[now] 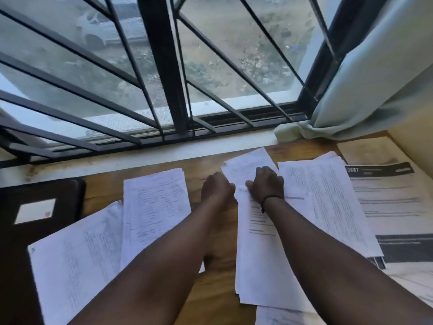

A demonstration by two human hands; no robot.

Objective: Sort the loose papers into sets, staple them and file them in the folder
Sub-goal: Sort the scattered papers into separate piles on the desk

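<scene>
dark folder (pixel 39 207) at far left on the wooden table (pixel 210 165), white label on cover, writing illegible. just right of it: two overlapping printed paper sets (pixel 77 261) and (pixel 155 202), text too blurred to read. left hand (pixel 218 187): fingers curled under, resting on table at left edge of centre paper stack (pixel 260 249); cannot tell if it pinches a sheet. right hand (pixel 268 184): fingers curled, pressing on top of the same stack, thin black band at wrist. further right: another printed set (pixel 328 202), then a form (pixel 396 200) with dark header reading "3667". window bars behind, curtain (pixel 375 78) at right.
</scene>
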